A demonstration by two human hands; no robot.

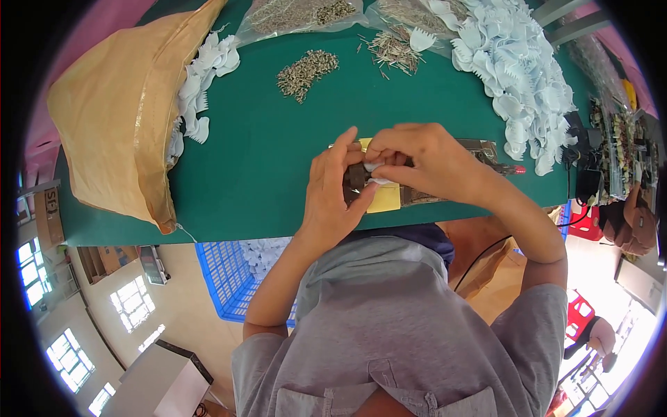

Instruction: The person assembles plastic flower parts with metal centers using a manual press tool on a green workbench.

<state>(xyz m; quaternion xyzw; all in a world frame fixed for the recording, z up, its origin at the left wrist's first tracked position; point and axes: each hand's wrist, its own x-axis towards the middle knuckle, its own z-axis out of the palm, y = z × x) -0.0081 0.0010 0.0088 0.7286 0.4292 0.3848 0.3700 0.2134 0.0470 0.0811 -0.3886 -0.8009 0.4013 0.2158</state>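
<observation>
A small white plastic piece (pixel 379 172) sits at a dark metal fixture (pixel 353 179) on the green table. The fingers and thumb of my right hand (pixel 434 163) pinch that piece; its far side is hidden by them. My left hand (pixel 328 191) reaches around the fixture's left end, its fingers stretched and the thumb apart, with the thumb tip close to the white piece. Under the hands, a yellow pad (pixel 386 199) lies on the fixture, whose base runs to the right beneath my right wrist.
Small brass-coloured metal parts (pixel 306 73) and thin metal pins (pixel 396 52) lie in piles on the far side. White toothed plastic pieces (pixel 511 73) are heaped at right; more spill from a tan sack (pixel 114 118) at left. A blue basket (pixel 226 278) stands below the table edge.
</observation>
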